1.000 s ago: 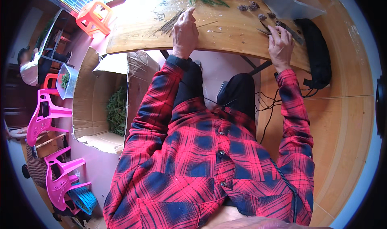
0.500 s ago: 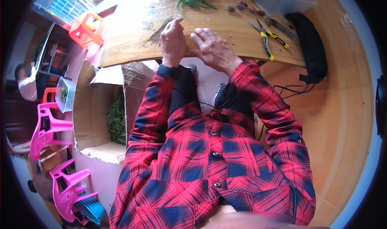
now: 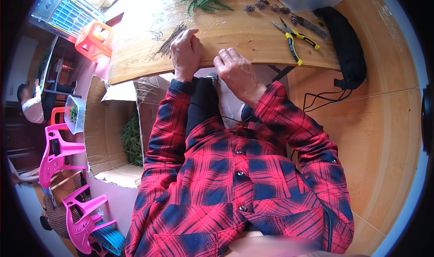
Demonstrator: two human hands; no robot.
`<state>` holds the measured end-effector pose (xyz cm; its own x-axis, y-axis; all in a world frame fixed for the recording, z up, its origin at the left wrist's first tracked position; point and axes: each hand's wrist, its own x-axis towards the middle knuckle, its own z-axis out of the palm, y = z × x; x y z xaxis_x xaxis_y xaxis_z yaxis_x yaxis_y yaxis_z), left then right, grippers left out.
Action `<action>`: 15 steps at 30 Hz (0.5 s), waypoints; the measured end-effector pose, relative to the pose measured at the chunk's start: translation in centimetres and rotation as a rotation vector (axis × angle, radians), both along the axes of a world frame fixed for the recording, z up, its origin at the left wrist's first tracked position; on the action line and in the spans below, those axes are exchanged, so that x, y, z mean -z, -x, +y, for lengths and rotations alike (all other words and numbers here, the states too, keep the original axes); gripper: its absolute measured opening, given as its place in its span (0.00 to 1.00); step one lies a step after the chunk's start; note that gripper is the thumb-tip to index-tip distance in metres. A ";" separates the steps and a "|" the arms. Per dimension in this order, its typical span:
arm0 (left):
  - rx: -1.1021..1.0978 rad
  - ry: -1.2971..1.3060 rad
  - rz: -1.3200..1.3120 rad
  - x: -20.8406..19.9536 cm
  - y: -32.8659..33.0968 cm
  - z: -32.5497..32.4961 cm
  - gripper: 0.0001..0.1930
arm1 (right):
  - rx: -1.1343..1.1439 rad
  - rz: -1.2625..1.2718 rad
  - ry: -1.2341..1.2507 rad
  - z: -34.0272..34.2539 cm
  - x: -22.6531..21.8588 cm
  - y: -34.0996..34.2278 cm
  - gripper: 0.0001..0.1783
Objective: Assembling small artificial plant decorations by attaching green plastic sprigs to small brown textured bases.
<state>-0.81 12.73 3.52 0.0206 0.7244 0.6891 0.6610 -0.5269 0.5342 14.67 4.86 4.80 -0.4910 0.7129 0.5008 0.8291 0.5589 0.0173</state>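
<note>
At eleven o'clock, thin brown stems point(image 3: 168, 41) seem left unused; what the part-curled left hand point(image 3: 186, 54) and right hand point(image 3: 238, 71) hold cannot be told.

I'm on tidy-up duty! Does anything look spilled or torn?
Yes. The box has a ragged edge, as if torn, and pale specks lie scattered on the table like crumbs. The pliers also lie open.

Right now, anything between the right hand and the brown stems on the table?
Yes: the left hand. It sits just right of the stems, in the straight path from the right hand. Can't tell whether it touches them.
</note>
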 end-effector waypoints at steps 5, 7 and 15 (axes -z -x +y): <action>0.013 0.006 0.012 -0.1 0.1 0.1 0.08 | 0.015 0.032 0.022 0.3 -0.8 0.0 0.05; 0.009 0.007 0.018 0.1 0.2 0.2 0.08 | 0.009 0.034 0.054 0.3 -0.8 -0.1 0.05; -0.017 -0.012 0.043 0.0 0.5 0.3 0.08 | 0.031 0.566 0.108 4.0 -1.8 -6.7 0.03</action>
